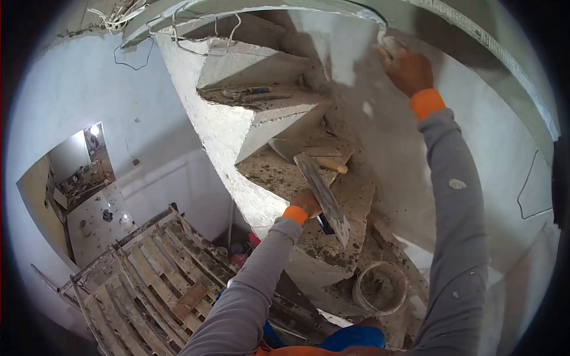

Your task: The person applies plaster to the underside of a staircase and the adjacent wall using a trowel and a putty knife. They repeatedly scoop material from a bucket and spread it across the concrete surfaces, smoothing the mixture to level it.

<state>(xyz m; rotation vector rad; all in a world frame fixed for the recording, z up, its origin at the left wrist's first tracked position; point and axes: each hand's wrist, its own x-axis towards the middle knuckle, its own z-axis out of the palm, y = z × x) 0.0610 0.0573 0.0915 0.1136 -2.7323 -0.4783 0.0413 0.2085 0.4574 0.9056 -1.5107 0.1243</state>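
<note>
My left hand (306, 203) is closed round the handle of a long plastering float (323, 199), whose narrow grey board is smeared with mortar and tilts over the concrete stairs (276, 169). My right hand (408, 68) is raised to the wall below the curved ceiling edge. Its fingers are bent together at the end of a pale cable (382, 28) that hangs from that edge; the fingertips are partly hidden. A trowel with a wooden handle (331, 164) lies on a step just beyond the float.
A mortar-stained bucket (381, 288) stands low on the right side. Slatted wooden scaffolding (151, 273) fills the lower left. Tools, one with a blue handle (257, 90), lie on a higher step. Loose wires (205, 47) dangle above the stairs.
</note>
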